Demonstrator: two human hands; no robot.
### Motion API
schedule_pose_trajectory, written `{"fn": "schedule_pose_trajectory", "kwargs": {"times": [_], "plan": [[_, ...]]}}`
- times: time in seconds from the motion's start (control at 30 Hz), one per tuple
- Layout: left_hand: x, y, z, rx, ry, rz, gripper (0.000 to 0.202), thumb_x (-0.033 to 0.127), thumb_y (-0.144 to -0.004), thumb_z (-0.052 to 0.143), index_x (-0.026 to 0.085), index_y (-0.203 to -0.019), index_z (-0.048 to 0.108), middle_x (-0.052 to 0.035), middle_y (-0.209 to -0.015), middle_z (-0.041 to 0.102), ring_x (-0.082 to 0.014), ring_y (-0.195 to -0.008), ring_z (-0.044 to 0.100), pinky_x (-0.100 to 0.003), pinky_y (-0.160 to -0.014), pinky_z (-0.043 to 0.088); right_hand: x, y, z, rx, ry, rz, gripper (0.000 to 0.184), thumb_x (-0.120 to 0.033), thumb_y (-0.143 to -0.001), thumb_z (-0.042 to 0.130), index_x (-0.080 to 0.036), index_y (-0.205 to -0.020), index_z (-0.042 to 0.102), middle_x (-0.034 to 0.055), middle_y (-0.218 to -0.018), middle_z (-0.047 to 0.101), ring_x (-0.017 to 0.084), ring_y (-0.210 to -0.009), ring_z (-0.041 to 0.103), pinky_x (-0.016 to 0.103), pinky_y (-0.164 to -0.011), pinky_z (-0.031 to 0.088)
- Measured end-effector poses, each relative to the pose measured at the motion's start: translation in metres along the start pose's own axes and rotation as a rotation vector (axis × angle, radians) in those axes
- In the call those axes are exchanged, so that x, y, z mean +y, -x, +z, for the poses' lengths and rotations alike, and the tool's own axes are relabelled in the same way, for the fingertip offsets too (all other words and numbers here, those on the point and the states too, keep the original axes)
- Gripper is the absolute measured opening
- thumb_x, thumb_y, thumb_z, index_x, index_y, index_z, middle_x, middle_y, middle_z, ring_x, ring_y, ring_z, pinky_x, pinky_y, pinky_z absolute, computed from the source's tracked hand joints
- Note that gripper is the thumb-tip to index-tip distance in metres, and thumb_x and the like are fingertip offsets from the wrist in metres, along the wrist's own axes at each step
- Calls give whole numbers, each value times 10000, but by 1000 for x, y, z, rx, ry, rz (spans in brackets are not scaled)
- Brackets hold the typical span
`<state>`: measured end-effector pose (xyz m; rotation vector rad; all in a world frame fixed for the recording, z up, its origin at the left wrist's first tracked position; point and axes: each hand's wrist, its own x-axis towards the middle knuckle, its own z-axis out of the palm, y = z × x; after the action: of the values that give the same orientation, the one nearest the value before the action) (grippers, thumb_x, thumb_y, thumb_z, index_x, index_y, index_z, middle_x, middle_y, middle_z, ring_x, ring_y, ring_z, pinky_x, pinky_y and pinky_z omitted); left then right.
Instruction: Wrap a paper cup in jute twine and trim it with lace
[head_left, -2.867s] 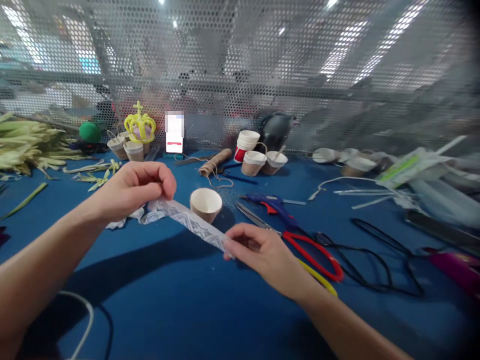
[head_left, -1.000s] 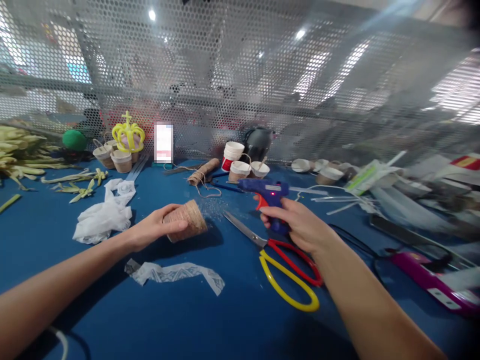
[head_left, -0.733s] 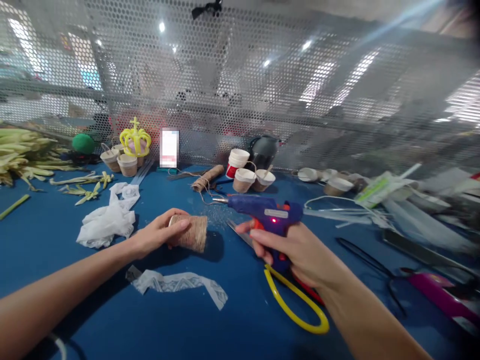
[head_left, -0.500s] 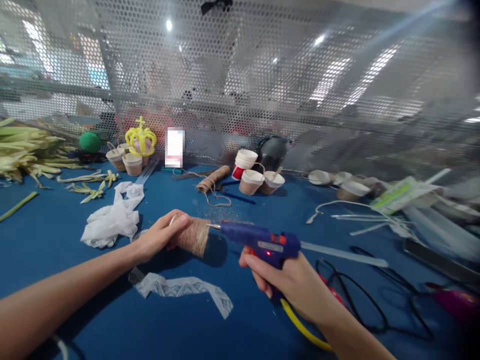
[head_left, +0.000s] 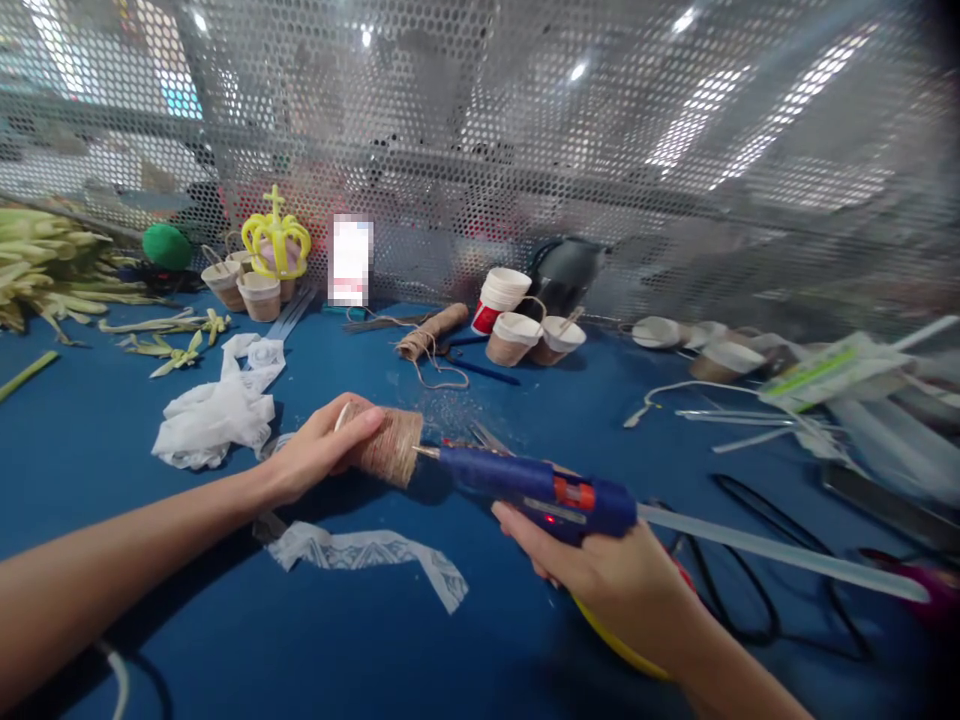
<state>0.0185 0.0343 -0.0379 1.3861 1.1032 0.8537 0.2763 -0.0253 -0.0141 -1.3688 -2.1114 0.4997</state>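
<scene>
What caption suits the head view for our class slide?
Left hand holds a twine-wrapped cup; right hand points a glue gun at it.

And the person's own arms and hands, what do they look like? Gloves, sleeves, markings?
Left hand and right hand: no gloves, no rings on the fingers that show. Forearms: bare as far as visible, no sleeves, watch, bracelet or markings.

Right hand (head_left: 611, 590) partly hides scissors (head_left: 616, 641); purple object (head_left: 942, 592) blurred, apparently cut off.
</scene>
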Motion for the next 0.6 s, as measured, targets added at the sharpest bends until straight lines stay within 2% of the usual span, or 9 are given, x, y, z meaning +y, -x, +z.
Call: {"fn": "schedule_pose_trajectory", "kwargs": {"times": [0.13, 0.33, 0.47, 0.6], "plan": [[0, -1, 0, 5, -9, -7, 436, 583, -764, 444, 161, -864, 488, 51, -580, 387, -63, -459, 336, -178, -391, 237, -1, 1, 0, -49, 63, -101, 220, -199, -779, 492, -259, -858, 688, 48, -740, 689, 224, -720, 655, 355, -598, 541], [3, 1, 1, 5, 0, -2, 429, 576, -761, 455, 156, -847, 479, 51, -590, 380, -58, -467, 324, -176, -400, 238, -9, 0, -1, -75, 57, 4, 238, -212, -815, 451, -248, -798, 686, 24, -554, 647, 206, -601, 649, 304, -501, 534], [3, 1, 1, 8, -5, -2, 423, 573, -761, 456, 159, -849, 476, 47, -601, 387, -61, -477, 329, -176, -405, 242, -8, -1, -1, -95, 72, 47, 260, -225, -824, 429, -238, -798, 687, 17, -505, 622, 199, -552, 633, 302, -476, 525], [4, 1, 1, 7, -12, -3, 424, 576, -760, 453, 163, -850, 480, 47, -608, 391, -62, -483, 331, -176, -410, 245, -7, -2, -2, -118, 155, -63, 283, -176, -784, 429, -241, -874, 690, 38, -651, 676, 206, -608, 639, 358, -578, 531]]}}
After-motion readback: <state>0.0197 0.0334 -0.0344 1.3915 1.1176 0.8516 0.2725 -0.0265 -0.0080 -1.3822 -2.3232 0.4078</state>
